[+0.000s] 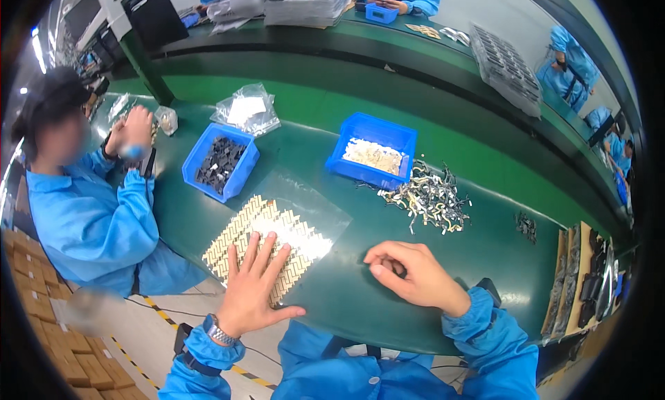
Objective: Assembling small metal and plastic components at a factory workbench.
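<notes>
My left hand [258, 282] lies flat with its fingers spread over a sheet of small cream-gold pieces [239, 234], set in a zigzag pattern on a clear film. A metal-banded watch circles that wrist. To the right, above the green table, my right hand [409, 272] is curled, thumb and fingers drawn together. Something dark shows among those fingers, too small to name. Beyond this hand, a loose heap of small black and cream pieces [433, 199] spreads beside a blue bin [336, 166] holding cream-white bits. Another blue bin [239, 185] with black pieces stands past the sheet.
A co-worker in blue [90, 213] sits at the left, hands raised over the table. Clear plastic bags [247, 109] lie at the far edge. A small dark pile [526, 227] is at the right, near a box of dark parts [578, 282]. Another bench [312, 43] runs behind.
</notes>
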Demonstrator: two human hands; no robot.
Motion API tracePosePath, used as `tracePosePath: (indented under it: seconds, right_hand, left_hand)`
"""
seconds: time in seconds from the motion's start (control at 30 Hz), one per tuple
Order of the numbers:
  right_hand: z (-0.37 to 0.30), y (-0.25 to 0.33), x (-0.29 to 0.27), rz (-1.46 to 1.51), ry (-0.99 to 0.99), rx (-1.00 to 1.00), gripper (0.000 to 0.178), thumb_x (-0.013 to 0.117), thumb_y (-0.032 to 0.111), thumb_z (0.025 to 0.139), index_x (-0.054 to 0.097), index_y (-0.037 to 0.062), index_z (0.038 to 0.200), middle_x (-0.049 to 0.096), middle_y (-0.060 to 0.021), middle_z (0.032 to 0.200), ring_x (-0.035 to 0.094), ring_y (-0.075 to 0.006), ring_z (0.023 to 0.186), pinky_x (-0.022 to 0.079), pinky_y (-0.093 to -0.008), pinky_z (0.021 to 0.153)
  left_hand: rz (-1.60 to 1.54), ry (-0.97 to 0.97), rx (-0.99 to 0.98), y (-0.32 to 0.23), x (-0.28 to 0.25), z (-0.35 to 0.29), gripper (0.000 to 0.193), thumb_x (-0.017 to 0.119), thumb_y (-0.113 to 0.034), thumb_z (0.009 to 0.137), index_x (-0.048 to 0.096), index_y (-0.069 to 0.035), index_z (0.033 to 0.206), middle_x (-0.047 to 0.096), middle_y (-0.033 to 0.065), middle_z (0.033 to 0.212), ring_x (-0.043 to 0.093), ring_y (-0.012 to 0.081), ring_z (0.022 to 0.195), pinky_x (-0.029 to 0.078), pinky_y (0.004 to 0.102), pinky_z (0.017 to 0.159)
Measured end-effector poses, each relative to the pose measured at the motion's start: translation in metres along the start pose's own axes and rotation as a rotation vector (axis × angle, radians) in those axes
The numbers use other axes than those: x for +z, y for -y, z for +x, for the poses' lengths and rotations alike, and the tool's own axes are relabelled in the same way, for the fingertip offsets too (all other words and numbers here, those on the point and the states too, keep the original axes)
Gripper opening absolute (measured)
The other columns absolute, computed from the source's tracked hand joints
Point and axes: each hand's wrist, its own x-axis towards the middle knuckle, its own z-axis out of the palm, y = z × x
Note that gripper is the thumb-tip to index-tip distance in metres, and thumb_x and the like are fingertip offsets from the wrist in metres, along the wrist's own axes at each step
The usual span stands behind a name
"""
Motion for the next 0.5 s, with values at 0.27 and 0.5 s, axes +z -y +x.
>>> tracePosePath:
  seconds: [0.27,0.5]
  right_hand:
    - [0.013,-0.004,0.015,0.015,0.065,0.012,0.016,0.068,0.012,0.097,0.067,0.0034,0.111,0.067,-0.006,0.083,0.06,-0.0137,0.067,0.047,-0.0299,0.06]
    - [0.01,-0.013,0.016,0.051,0.076,0.061,0.017,0.066,0.014,0.101,0.068,0.001,0.112,0.071,-0.0047,0.089,0.063,-0.0099,0.076,0.048,-0.0248,0.066]
  left_hand:
    - [0.086,0.201,0.024,0.017,-0.022,-0.015,0.121,0.091,-0.044,0.06,0.031,-0.021,0.163,0.022,0.0151,0.17,0.017,0.0451,0.156,0.012,0.0698,0.122]
    - [-0.038,-0.09,0.032,0.017,-0.044,-0.028,0.068,0.071,-0.001,0.067,0.066,-0.009,0.134,0.064,0.0179,0.138,0.058,0.0374,0.133,0.044,0.052,0.113]
